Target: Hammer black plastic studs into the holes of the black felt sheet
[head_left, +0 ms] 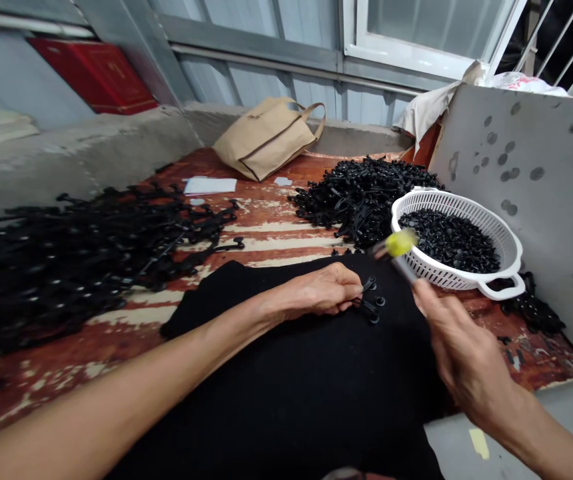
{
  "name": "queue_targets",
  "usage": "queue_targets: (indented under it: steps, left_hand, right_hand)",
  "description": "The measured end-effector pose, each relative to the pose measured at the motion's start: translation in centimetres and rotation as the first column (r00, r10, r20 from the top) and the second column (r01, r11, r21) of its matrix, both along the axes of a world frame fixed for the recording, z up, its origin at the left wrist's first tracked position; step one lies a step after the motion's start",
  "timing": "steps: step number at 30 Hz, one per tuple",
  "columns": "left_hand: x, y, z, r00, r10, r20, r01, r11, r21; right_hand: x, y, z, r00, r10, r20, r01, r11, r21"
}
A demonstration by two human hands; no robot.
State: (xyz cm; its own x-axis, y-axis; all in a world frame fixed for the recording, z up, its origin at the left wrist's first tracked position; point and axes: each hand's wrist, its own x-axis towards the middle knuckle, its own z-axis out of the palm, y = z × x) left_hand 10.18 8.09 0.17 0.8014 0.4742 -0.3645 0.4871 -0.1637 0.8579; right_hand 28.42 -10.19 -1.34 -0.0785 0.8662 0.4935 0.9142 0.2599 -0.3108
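Note:
My left hand (324, 291) is closed on the ends of several small black parts (371, 303), whose round heads fan out to its right over a black cloth (306, 393). My right hand (464, 343) grips a small hammer-like tool (400, 245) with a yellow head, blurred by motion, held up to the right of the parts. Just behind the tool stands a white basket (509, 253) holding many small black pieces (451, 240).
Piles of black parts lie at the left (66, 260) and at the back centre (361, 193). A beige bag (266, 140) and white papers (210, 185) rest near the rear ledge. At the right stands a grey spotted panel (531, 147).

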Motion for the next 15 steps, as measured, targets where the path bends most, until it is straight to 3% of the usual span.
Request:
queue_targets:
  steps: [3,7,12,15]
  left_hand:
    - [0.15,0.09,-0.16,0.999,0.019,-0.030,-0.019,1.000,0.017]
    - [0.19,0.24,-0.41,0.999,0.023,-0.040,-0.022,1.000,0.011]
    - [0.29,0.22,-0.69,0.998,0.039,-0.049,-0.039,0.999,0.007]
    - [0.38,0.11,-0.84,0.998,0.044,-0.053,-0.044,0.999,0.007]
  right_hand:
    - [0.06,0.14,0.20,0.998,0.010,0.062,-0.003,0.995,-0.100]
    - [0.02,0.18,0.33,0.999,0.011,-0.037,-0.009,0.999,0.042]
    - [0.37,0.57,-0.09,0.999,-0.016,0.041,0.020,0.995,-0.100]
    - [0.47,0.79,-0.44,0.994,-0.047,-0.097,0.035,0.992,-0.120]
